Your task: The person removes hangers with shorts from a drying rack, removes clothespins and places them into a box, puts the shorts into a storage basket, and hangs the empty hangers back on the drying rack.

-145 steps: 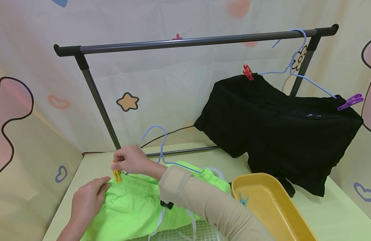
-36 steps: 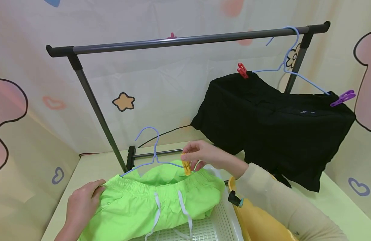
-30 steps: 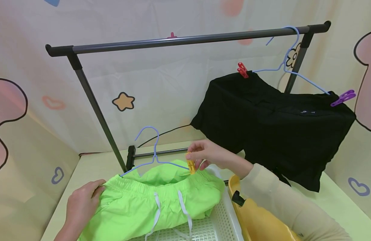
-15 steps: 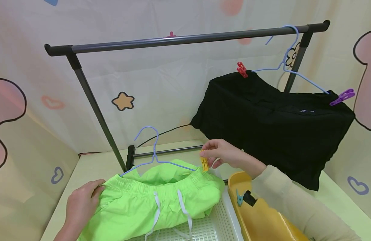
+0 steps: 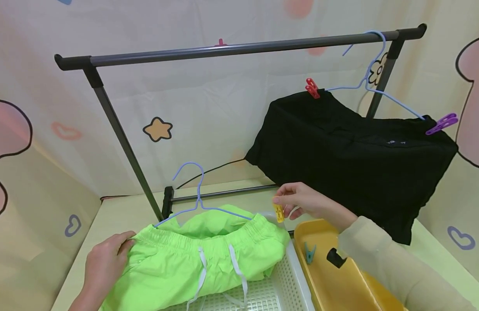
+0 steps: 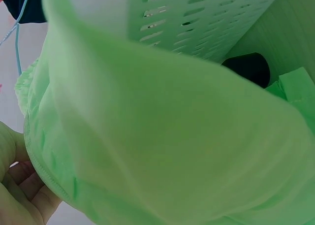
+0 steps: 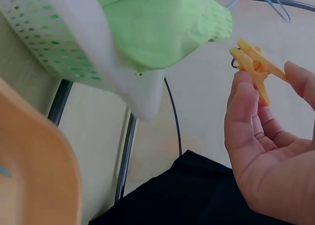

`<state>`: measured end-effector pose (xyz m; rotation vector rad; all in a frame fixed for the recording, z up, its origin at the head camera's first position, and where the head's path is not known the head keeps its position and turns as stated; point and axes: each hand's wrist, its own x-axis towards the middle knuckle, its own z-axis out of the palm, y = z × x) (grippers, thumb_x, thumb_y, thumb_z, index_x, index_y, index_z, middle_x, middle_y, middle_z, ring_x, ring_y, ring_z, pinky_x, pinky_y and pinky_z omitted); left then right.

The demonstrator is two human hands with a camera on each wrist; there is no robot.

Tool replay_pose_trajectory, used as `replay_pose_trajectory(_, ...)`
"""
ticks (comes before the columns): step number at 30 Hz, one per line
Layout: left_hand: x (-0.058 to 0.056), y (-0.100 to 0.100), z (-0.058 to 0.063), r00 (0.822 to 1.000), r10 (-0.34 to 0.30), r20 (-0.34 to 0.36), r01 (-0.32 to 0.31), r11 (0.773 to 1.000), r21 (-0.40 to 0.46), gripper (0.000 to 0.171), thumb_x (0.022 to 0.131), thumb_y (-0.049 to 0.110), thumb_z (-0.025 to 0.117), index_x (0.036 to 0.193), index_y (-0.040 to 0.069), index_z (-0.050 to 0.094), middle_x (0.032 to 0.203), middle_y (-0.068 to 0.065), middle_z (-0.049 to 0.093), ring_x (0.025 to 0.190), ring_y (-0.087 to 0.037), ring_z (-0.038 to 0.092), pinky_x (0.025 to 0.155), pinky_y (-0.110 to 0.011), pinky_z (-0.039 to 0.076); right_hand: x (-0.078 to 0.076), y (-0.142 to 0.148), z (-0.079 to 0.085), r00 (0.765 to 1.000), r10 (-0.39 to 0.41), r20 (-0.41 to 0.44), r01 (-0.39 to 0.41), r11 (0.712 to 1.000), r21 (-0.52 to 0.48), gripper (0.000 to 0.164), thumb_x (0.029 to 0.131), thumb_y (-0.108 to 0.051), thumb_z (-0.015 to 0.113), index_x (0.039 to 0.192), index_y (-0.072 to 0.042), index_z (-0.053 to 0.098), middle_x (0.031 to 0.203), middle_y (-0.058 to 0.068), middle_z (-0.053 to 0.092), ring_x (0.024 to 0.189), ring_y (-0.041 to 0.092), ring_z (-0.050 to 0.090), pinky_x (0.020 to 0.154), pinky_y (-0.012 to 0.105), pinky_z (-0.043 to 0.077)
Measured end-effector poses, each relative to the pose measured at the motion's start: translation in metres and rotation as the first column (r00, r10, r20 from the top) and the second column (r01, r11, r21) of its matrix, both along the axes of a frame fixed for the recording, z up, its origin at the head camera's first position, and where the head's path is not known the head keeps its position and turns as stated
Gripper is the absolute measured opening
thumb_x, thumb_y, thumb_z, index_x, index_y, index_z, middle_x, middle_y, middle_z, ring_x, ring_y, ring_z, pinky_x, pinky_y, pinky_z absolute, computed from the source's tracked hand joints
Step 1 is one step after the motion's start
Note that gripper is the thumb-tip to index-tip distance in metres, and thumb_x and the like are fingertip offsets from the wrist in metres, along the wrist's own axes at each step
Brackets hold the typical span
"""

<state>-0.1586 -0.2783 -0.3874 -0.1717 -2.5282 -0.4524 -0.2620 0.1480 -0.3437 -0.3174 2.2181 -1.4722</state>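
Bright green shorts (image 5: 193, 263) with white drawstrings lie over a white basket, a blue hanger (image 5: 199, 192) set in their waistband. At the waistband's left end, my left hand (image 5: 107, 263) grips the cloth; in the left wrist view its fingers (image 6: 32, 185) curl behind the fabric edge. Just past the waistband's right end, my right hand (image 5: 301, 201) pinches a yellow clothespin (image 5: 278, 212). The right wrist view has this clothespin (image 7: 256, 67) held by its handles between thumb and fingers, apart from the shorts (image 7: 162, 33). No pin shows on the green waistband.
The white perforated basket (image 5: 301, 276) stands beside a yellow tray (image 5: 321, 280) containing a teal clothespin (image 5: 310, 253). Behind is a dark rack (image 5: 231, 48). Black shorts (image 5: 352, 160) hang there from another hanger, with red (image 5: 312, 88) and purple clothespins (image 5: 442, 124).
My right hand has carried the yellow clothespin from the waistband's left end, along the hanger, to beyond its right end. My left hand keeps its grip on the green shorts.
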Motion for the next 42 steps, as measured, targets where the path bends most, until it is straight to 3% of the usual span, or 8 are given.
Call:
replay_pose_trajectory(23, 0.001, 0.0, 0.001, 1.0, 0.005, 0.022, -0.005, 1.0, 0.0, 0.017, 0.072, 0.003, 0.067, 0.09, 0.006, 0.068, 0.085, -0.011, 0.068, 0.075, -0.034, 0.063, 0.06, -0.047, 0.044, 0.005, 0.048, -0.033, 0.995, -0.055, 0.083, 0.05, 0.997, 0.062, 0.038, 0.084, -0.031, 0.059, 0.101, 0.001, 0.05, 0.073, 0.002, 0.057, 0.058, 0.013, 0.057, 0.054, 0.024, 0.049)
replay_pose_trajectory(34, 0.0, -0.001, -0.002, 1.0, 0.0, -0.001, 0.0, 1.0, 0.005, 0.017, 0.071, 0.002, 0.068, 0.088, 0.006, 0.068, 0.084, -0.011, 0.068, 0.074, -0.033, 0.063, 0.059, -0.046, 0.044, 0.008, 0.064, -0.052, 0.987, -0.075, 0.14, 0.066, 0.996, 0.061, 0.034, 0.084, -0.03, 0.058, 0.098, 0.0, 0.049, 0.069, 0.001, 0.056, 0.058, 0.012, 0.054, 0.055, 0.024, 0.049)
replay_pose_trajectory(42, -0.001, -0.002, -0.004, 1.0, -0.002, -0.002, 0.002, 1.0, 0.006, 0.018, 0.071, 0.002, 0.068, 0.088, 0.006, 0.068, 0.083, -0.01, 0.068, 0.073, -0.033, 0.063, 0.059, -0.046, 0.044, 0.009, 0.069, -0.063, 0.982, -0.14, 0.129, 0.119, 0.981, 0.155, 0.034, 0.084, -0.03, 0.059, 0.097, 0.0, 0.05, 0.072, 0.002, 0.055, 0.061, 0.013, 0.053, 0.057, 0.026, 0.049)
